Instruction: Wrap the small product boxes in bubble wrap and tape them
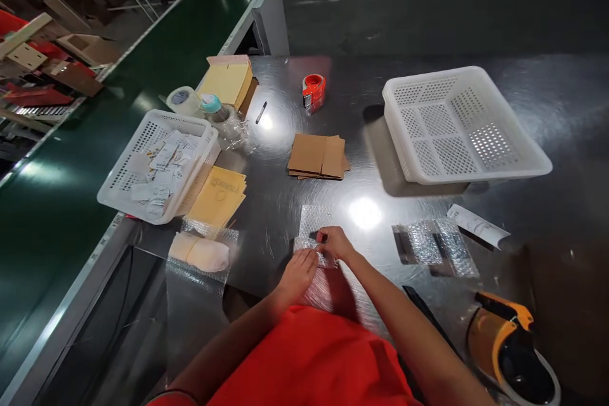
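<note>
Left hand (299,269): flattish, pressing bubble wrap (314,219) on my side of the cardboard stack (316,157).
Right hand (337,244): fingertips pinched narrow on the same wrap.

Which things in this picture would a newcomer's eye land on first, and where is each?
Probably the big white basket, bare inside, at the table's far right, and the vivid red tape dispenser near the top centre. Next, perhaps, the left hand and right hand meeting over clear bubble wrap at the near edge.
</note>
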The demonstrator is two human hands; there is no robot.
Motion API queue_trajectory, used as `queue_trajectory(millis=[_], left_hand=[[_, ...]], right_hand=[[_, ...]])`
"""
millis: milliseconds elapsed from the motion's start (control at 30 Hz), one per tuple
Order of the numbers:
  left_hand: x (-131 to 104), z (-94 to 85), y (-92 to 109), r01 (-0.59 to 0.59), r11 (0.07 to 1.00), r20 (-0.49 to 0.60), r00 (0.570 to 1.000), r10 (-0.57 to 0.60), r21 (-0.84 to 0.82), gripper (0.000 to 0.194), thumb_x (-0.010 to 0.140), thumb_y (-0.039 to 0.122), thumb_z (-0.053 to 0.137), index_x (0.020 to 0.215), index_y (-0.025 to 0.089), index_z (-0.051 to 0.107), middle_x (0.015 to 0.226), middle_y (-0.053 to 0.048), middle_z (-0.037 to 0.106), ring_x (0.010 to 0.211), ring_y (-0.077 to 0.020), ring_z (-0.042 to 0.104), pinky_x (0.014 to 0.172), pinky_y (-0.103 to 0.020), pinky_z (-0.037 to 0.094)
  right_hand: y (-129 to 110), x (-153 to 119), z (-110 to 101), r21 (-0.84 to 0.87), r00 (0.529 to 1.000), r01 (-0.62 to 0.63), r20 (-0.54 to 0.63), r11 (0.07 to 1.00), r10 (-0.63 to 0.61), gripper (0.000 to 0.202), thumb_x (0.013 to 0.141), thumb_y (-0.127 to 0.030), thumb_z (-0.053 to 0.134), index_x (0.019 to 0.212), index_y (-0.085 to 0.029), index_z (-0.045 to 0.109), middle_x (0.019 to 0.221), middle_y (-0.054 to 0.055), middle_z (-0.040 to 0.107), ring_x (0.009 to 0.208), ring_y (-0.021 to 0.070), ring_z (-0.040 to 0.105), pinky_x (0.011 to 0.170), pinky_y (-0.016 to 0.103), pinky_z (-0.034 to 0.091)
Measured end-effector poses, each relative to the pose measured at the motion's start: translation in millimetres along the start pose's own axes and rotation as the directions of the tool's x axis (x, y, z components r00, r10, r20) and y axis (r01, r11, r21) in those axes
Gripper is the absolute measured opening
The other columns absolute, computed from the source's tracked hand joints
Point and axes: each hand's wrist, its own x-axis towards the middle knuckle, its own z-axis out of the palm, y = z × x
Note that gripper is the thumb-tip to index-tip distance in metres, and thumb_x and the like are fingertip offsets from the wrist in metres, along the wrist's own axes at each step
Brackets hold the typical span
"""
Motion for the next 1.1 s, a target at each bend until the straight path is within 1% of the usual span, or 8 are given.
queue_trajectory(millis=[200,267,367,433,533,700,900,1100], left_hand=[[6,2.9,6,0.078,0.996,-0.071,0.995,-0.075,0.042,0.031,0.095,0.012,0.037,0.107,0.013,0.065,0.105,-0.01,0.07,0.098,-0.0203,0.061,0.089,-0.036,0.05],[7,3.6,8,0.091,0.994,-0.053,0.995,-0.088,0.066,0.028,0.095,0.013,0.04,0.106,0.014,0.065,0.114,-0.01,0.069,0.097,-0.02,0.061,0.088,-0.035,0.05],[7,4.4,10,0.106,0.99,-0.033,0.994,-0.103,0.095,0.027,0.095,0.014,0.041,0.105,0.015,0.066,0.124,-0.009,0.066,0.101,-0.02,0.061,0.089,-0.035,0.049],[8,4.1,11,0.108,0.99,-0.028,0.994,-0.106,0.091,0.026,0.096,0.016,0.041,0.103,0.015,0.066,0.124,-0.008,0.067,0.103,-0.0202,0.061,0.091,-0.035,0.049],[8,3.1,12,0.098,0.991,0.021,0.995,-0.1,0.089,0.024,0.096,0.019,0.043,0.105,0.015,0.065,0.127,-0.008,0.065,0.104,-0.0205,0.061,0.091,-0.037,0.048],[7,3.9,11,0.083,0.992,0.095,0.991,-0.093,0.098,0.018,0.094,0.02,0.048,0.102,0.019,0.065,0.136,-0.01,0.058,0.106,-0.0211,0.06,0.089,-0.037,0.048],[11,8.3,7,0.091,0.994,0.05,0.994,-0.094,0.064,0.019,0.093,0.015,0.047,0.1,0.018,0.064,0.112,-0.009,0.067,0.1,-0.0219,0.061,0.087,-0.038,0.05],[8,19.5,4,0.06,0.998,-0.056,0.997,-0.059,0.023,0.019,0.092,0.01,0.048,0.1,0.013,0.064,0.104,-0.013,0.069,0.102,-0.0228,0.063,0.087,-0.037,0.05]], right_hand=[[-10,17,-23,-0.176,0.997,0.036,0.075,0.984,-0.023,0.01,0.067,-0.011,0.067,0.073,-0.019,0.069,0.069,-0.002,0.069,0.066,0.0143,0.061,0.063,0.023,0.046],[-16,31,-34,-0.277,0.999,0.037,0.024,0.96,-0.031,0.02,0.077,-0.012,0.06,0.093,-0.019,0.069,0.093,0.004,0.073,0.086,0.0188,0.064,0.077,0.028,0.047],[-23,51,-41,-0.421,0.997,0.018,-0.057,0.907,-0.046,0.038,0.083,-0.012,0.055,0.121,-0.017,0.059,0.131,0.015,0.059,0.119,0.0272,0.051,0.096,0.039,0.038],[-26,60,-39,-0.489,0.997,-0.001,-0.069,0.873,-0.038,0.046,0.082,-0.01,0.057,0.127,-0.015,0.054,0.137,0.02,0.052,0.125,0.0311,0.046,0.1,0.043,0.034],[-25,69,-38,-0.542,0.999,-0.022,-0.047,0.84,-0.005,0.04,0.079,-0.011,0.062,0.118,-0.011,0.058,0.121,0.023,0.06,0.114,0.0333,0.054,0.096,0.046,0.034],[-23,75,-52,-0.477,0.999,0.031,0.029,0.878,-0.02,0.002,0.077,-0.015,0.064,0.078,-0.016,0.066,0.1,0.014,0.066,0.098,0.0277,0.061,0.086,0.038,0.039],[-30,29,-49,-0.186,0.978,0.188,0.129,0.964,-0.166,0.01,0.078,-0.013,0.057,0.073,-0.02,0.062,0.081,0.0,0.07,0.079,0.0163,0.063,0.07,0.025,0.044],[-25,-33,-25,-0.059,0.963,0.257,0.101,0.964,-0.251,0.015,0.086,-0.018,0.05,0.082,-0.021,0.064,0.079,0.002,0.071,0.073,0.0161,0.063,0.068,0.025,0.046]])
